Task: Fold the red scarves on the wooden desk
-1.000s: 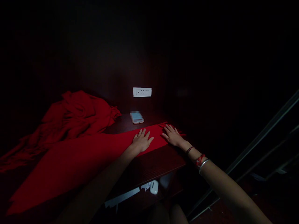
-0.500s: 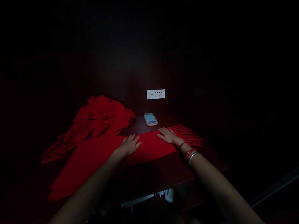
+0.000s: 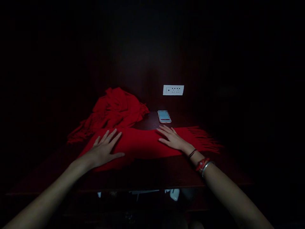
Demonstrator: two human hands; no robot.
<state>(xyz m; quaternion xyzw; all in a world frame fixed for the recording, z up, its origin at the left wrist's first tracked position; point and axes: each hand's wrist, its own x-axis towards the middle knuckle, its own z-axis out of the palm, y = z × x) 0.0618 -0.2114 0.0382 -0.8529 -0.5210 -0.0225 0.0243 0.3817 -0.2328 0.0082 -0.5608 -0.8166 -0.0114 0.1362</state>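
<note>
A red fringed cloth (image 3: 143, 143) lies spread across the dark tabletop, its tassels pointing right. My left hand (image 3: 105, 149) rests on its left part, fingers spread, with a ring on one finger. On the right part, short of the tassels, my right hand (image 3: 171, 137) lies flat with its fingers apart. Neither hand grips anything. Behind the left part sits a crumpled heap of red fringed fabric (image 3: 119, 105). The left end of the spread cloth is partly hidden by my left hand and forearm.
A lit phone (image 3: 164, 116) lies on the dark table (image 3: 152, 181) behind the cloth. A white socket plate (image 3: 173, 90) is on the back wall. Below the table's front edge, a white object (image 3: 174, 194) shows dimly. The surroundings are very dark.
My left hand has moved left along the cloth, away from my right hand, and its fingers are spread wider. The cloth's left end no longer reaches as far toward me. The view has shifted.
</note>
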